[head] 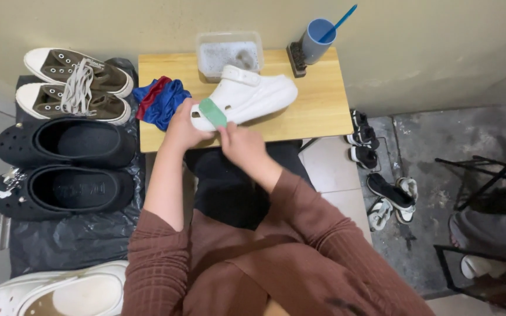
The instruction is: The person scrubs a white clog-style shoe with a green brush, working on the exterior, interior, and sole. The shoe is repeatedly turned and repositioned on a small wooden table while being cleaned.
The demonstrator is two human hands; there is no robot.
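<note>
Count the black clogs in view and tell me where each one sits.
2. Both lie on the dark plastic sheet left of the wooden table: one black clog just below the olive sneakers, the other directly below it. None looks hidden.

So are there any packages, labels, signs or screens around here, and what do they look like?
No signs, screens or readable labels show.
Clear plastic container: back of the wooden table, rectangular, holding whitish foamy stuff.
Blue cup: table's back right corner, round, with a blue stick in it.
</note>
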